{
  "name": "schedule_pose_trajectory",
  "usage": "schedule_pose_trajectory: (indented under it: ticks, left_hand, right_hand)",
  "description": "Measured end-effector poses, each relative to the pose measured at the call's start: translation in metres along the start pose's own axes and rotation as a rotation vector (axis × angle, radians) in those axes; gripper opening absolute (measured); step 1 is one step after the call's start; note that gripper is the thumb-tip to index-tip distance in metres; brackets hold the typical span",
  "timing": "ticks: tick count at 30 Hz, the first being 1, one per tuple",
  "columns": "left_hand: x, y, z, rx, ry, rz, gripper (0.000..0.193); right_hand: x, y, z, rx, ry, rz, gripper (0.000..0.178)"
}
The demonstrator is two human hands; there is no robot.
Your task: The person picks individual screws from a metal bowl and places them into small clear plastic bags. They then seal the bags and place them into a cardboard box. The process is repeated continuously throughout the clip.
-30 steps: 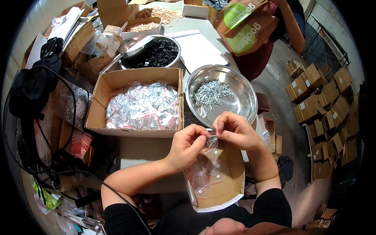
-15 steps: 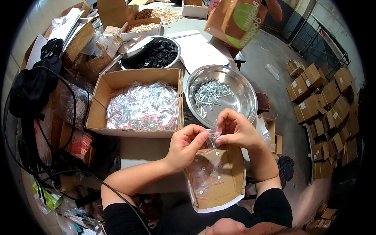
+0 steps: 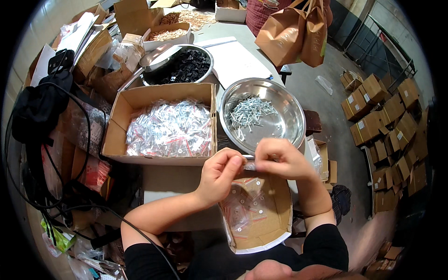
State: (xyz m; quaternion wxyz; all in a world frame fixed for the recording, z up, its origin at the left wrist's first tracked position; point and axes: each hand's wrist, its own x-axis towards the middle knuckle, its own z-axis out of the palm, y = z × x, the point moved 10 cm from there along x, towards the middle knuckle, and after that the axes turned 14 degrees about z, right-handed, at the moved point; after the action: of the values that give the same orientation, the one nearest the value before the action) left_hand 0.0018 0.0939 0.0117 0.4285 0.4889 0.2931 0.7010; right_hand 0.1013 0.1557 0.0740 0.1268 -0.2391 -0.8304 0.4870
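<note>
A small clear zip bag [image 3: 250,166] is stretched between my hands, partly covered by the fingers. My left hand [image 3: 221,171] pinches one end of it, and my right hand [image 3: 283,159] is closed on the other. What lies inside the bag is too small to make out. Below them sits a shallow cardboard tray [image 3: 275,212] with several red-edged clear zip bags [image 3: 240,217], small round pieces showing among them. Just beyond my hands stands a steel bowl [image 3: 291,116] with a heap of screws [image 3: 252,112].
Left of the bowl, a cardboard box [image 3: 158,159] holds many filled bags. Behind it are a steel bowl of black parts [image 3: 189,65], a metal scoop [image 3: 156,57] and papers [image 3: 240,58]. A person holds brown bags [image 3: 289,37] at the far side. Cartons [image 3: 373,93] lie rightward; a black cable [image 3: 135,224] crosses my left arm.
My right hand has turned over, and the zip bag has gone from upright to lying sideways between my fingers. Across the table, the person's brown bags have swung round and shifted right.
</note>
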Motion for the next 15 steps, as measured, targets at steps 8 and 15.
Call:
schedule_pose_trajectory:
  ticks: [8,15]
  left_hand:
    - [0.006,0.009,0.006,0.105,-0.004,0.081,0.040]
    - [0.000,-0.008,0.009,0.053,-0.057,-0.050,0.029]
  right_hand:
    - [0.000,0.003,-0.008,0.018,-0.051,0.004,0.014]
    - [0.004,0.021,-0.006,0.038,0.029,0.135,0.012]
